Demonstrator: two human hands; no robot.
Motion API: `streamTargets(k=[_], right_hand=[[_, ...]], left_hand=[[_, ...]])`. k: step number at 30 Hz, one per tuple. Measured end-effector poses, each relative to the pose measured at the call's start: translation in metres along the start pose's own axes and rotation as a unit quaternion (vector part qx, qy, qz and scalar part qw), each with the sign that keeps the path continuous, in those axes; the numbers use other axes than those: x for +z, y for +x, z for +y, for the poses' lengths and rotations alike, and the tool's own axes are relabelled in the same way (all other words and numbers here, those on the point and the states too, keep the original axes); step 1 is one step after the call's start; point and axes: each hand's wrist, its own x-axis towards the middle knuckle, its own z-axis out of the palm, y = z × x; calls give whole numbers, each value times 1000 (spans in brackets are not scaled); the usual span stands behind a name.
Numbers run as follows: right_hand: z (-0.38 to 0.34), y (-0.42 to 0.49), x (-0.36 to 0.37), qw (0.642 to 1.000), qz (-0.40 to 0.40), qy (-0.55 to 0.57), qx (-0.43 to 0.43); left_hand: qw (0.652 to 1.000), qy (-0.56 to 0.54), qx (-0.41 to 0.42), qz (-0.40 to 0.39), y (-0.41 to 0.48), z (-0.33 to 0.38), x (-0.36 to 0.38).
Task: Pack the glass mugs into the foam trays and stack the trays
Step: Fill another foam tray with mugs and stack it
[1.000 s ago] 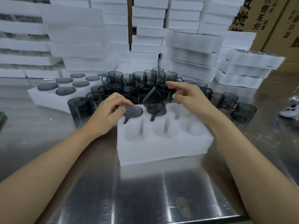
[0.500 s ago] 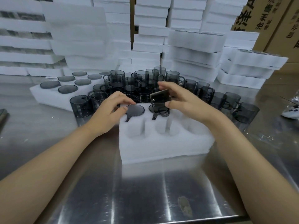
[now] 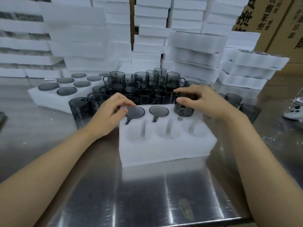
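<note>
Stainless steel tabletop [image 3: 147, 194] runs across the whole workspace, and behind it white foam trays [image 3: 147, 30] are piled in tall stacks, with brown cardboard boxes [image 3: 270, 22] at the far right. Right in front of the person sits a white foam tray with six round pockets [image 3: 164, 148]. Two smoky grey glass mugs are bedded in its back row, one in the back-left pocket [image 3: 135, 111] and one in the back-middle pocket [image 3: 158, 110], each showing as a dark flat disc with its handle in a slot. The right hand [image 3: 201, 102] has its fingers and thumb curled over a third smoky grey glass mug [image 3: 183, 110], which stands upright and partly sunk in the back-right pocket. The left hand [image 3: 108, 115] rests at the tray's back-left corner with its fingers bent. From where I stand I cannot tell whether it pinches the foam or the edge of the nearest disc. Just behind the tray a crowd of loose grey glass mugs [image 3: 141, 89] stands close together. To the left lies another white foam tray filled with dark discs [image 3: 49, 99]. A white handheld controller [image 3: 293, 113] lies at the right edge.
</note>
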Motion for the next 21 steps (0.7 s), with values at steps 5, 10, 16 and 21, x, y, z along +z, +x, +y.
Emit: streamTargets(k=[5,10,16,21], right_hand=[[-2,2,7,999,1,-18,-29],[3,1,3,994,-90,68,2],[6,4,6,975,-148,165,32],[7,6,9,965,-192,173,37]], left_hand=[[1000,6,-3,-2,0,1,0],[1000,8,2,0,-1,2,0],[999,29,9,37,-1,2,4],[991,81,8,108,0,-3,3]])
